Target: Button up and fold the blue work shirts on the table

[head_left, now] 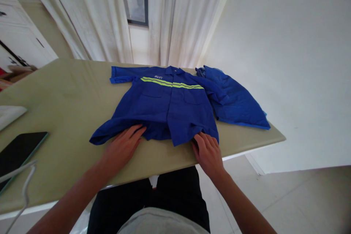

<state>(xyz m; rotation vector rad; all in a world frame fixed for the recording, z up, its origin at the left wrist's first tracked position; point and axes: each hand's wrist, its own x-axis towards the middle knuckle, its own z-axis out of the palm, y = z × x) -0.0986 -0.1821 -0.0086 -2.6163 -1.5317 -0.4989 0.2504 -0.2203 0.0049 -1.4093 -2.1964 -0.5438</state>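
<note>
A blue short-sleeved work shirt [156, 98] lies front up on the table, its collar at the far side and a yellow-and-grey reflective stripe across the chest. Its hem, towards me, is rumpled and partly raised. My left hand [124, 146] rests at the left part of this hem, fingers stretched out and slightly apart, touching the cloth. At the right part of the hem, my right hand [208, 151] has its fingers curled on the fabric edge, the fingertips partly hidden by the cloth. The shirt's sleeve on the right lies against another blue garment [238, 98].
The greenish table [74, 95] has its front edge close to my body. A black phone or tablet [20, 153] and a white cable [26, 186] lie at the left, near a white object [11, 115]. Curtains [95, 14] hang behind; a white wall [287, 62] stands right.
</note>
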